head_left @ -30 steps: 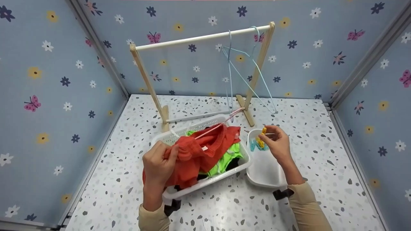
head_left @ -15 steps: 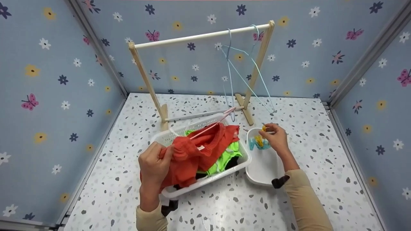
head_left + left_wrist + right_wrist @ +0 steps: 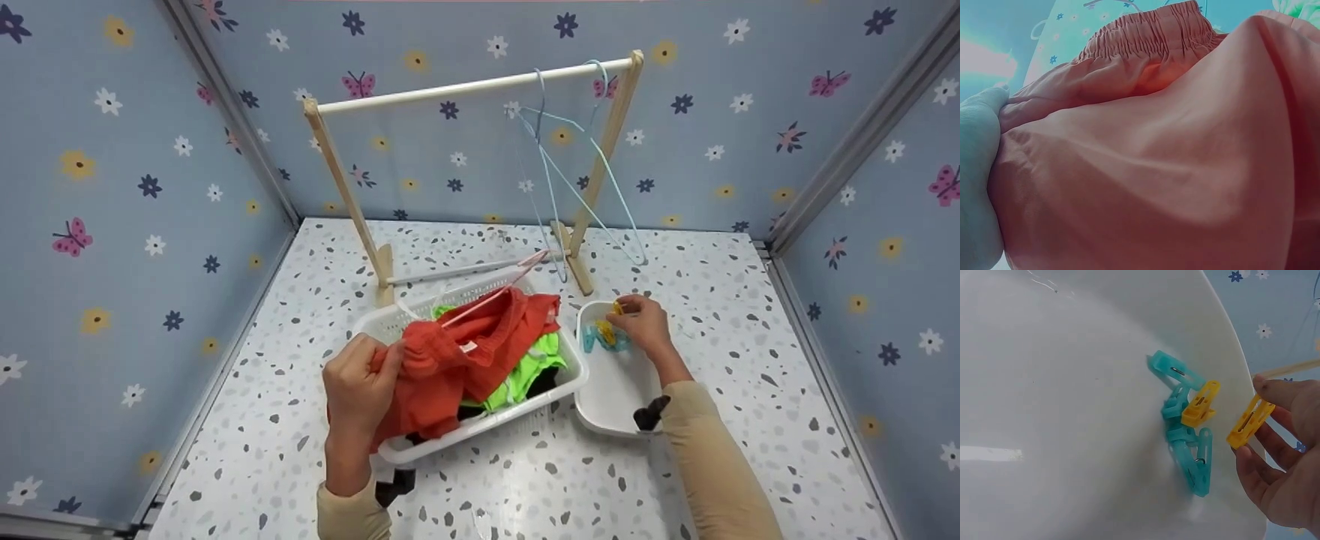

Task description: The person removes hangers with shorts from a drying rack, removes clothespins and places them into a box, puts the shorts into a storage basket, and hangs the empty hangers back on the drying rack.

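In the head view my left hand grips the bunched edge of red elastic-waist shorts, which lie over the white laundry basket. A pink hanger runs into the waistband, its hook pointing to the back. Seen from the left wrist, the gathered waistband stands above the cloth, with part of the hand at the left edge. Over the white tub, my right hand pinches a yellow clothespin between thumb and fingers. Below it lie another yellow clothespin and several teal clothespins.
A drying rack stands behind the basket. Two thin hangers hang at its right end, a pale blue hanger and a darker blue hanger. Bright green clothing lies beneath the shorts. Patterned walls enclose the table.
The left hand has shifted slightly left with the shorts, and the pink hanger's hook has moved left too. The darker blue hanger has swung right. The right hand keeps its clothespin, tilting slightly.
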The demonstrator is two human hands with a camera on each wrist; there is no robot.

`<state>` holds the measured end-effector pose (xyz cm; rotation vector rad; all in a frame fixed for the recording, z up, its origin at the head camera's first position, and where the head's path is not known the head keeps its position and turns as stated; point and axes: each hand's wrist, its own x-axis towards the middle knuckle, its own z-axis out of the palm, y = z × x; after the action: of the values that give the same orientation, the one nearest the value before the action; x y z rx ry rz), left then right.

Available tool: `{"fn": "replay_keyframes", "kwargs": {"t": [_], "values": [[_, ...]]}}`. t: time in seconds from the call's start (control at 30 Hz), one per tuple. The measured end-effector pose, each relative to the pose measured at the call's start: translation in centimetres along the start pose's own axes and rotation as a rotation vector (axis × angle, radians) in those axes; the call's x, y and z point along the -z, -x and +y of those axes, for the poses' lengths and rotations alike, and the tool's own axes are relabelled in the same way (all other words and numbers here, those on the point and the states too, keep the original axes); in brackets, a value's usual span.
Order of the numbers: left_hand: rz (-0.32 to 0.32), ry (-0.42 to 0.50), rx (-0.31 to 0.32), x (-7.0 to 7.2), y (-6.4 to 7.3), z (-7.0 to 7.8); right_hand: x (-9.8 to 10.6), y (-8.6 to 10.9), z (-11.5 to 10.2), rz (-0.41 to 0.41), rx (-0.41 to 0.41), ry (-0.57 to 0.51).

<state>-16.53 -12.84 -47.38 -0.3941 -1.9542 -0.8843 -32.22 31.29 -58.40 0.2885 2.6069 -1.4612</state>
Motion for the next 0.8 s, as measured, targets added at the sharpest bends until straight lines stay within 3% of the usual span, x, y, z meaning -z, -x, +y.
{"fn": "replay_keyframes", "kwargs": {"t": [0.27,0.57,0.8], "values": [[-0.001,-0.009,-0.004,0.1,0.0,-0.1,0.0,0.1,0.4,-0.029,-0.034,-0.002],[-0.005,-0.012,0.006,0.2,0.2,-0.1,-0.5,0.3,0.6,0.007,-0.041,-0.014],[-0.026,-0.011,0.026,0.3,0.2,-0.1,-1.3,0.6,-0.2,0.085,0.098,-0.045]]}}
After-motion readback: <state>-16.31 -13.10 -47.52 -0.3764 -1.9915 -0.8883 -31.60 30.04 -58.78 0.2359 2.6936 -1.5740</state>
